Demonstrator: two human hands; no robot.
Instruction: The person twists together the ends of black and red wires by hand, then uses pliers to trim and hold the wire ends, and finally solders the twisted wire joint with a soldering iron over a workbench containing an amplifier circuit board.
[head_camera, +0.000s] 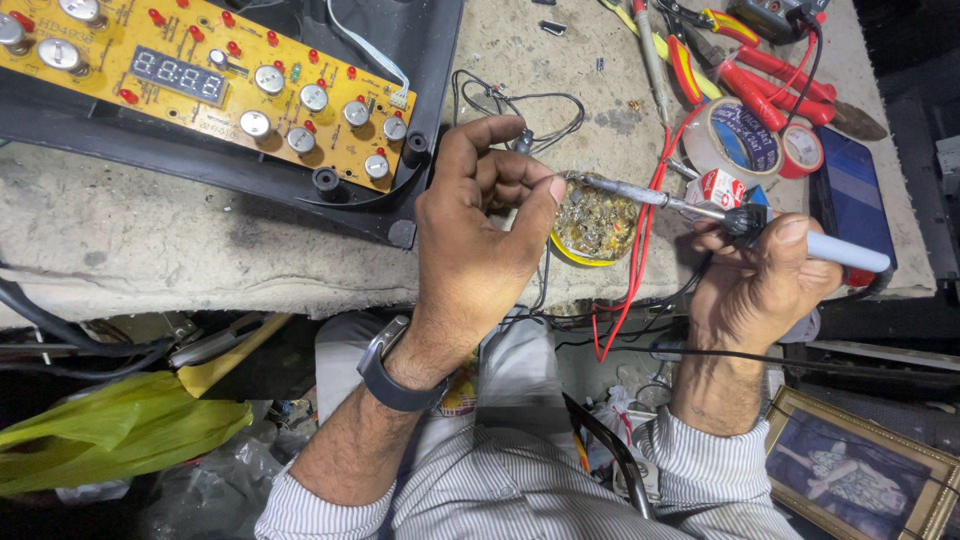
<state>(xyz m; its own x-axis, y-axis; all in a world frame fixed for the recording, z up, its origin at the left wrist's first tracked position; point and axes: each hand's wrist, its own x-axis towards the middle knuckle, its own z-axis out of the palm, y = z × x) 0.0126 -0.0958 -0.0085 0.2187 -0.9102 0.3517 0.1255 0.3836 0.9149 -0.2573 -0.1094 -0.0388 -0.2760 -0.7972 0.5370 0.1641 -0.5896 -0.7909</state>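
My left hand (482, 230) is raised over the bench edge, its thumb and fingers pinched on a small dark part (524, 141) with thin black wires (520, 105) trailing off it. A dark wristband sits on that wrist. My right hand (765, 285) grips a soldering iron (700, 208) by its pale blue handle. The iron's metal tip reaches left to my left thumb, just above a small round yellow tin (592, 228) full of shiny solder residue.
A yellow circuit board (200, 80) with a digit display, red lamps and round buttons lies in a black housing (330, 175) at top left. Tape rolls (745, 140), red-handled pliers (770, 75), red leads and a phone (850, 190) lie right. A green bag (120, 425) and framed picture (860, 480) sit below.
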